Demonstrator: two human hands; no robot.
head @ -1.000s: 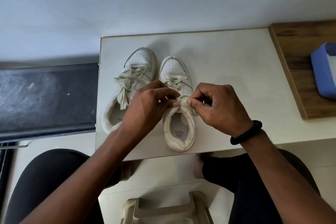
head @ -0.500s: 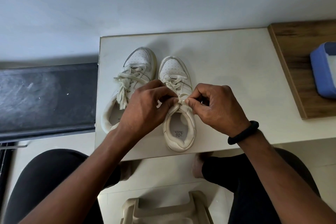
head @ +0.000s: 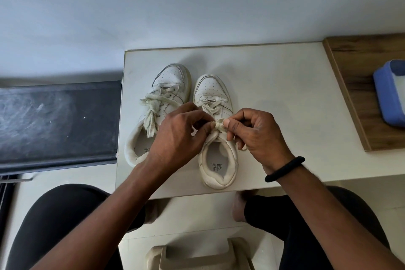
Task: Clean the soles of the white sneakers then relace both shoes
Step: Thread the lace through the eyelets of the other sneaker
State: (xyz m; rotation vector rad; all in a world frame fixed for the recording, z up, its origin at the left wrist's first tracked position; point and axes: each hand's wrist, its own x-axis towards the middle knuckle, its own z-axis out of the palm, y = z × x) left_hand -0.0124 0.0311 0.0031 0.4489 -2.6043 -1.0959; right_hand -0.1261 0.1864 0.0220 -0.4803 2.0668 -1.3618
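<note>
A small white table stands against a pale wall, with a wooden top to my right carrying a blue tub, and a black bench to my left. Both sneakers sit upright on the table, toes away from me, side by side and all but touching. The sneaker on my left is laced, and its tied lace ends hang loose into the opening. The sneaker on my right is the one I am working on. My left hand and right hand meet over its top eyelets, each pinching lace between thumb and curled fingers, with the knot between them

Since a second ago my hands have hardly shifted over the shoe. My left forefinger, which lay stretched across toward my right thumb, has curled back. The lace between my thumbs has drawn into a smaller, tighter bunch, and the collar is pinched in beneath it

I take that to mean the threading is finished and I am cinching the tie on the second shoe. The soles face down, so I cannot tell how clean they are. With the other sneaker already tied, the job looks close to done; what seems left is to snug this knot and let go
</note>
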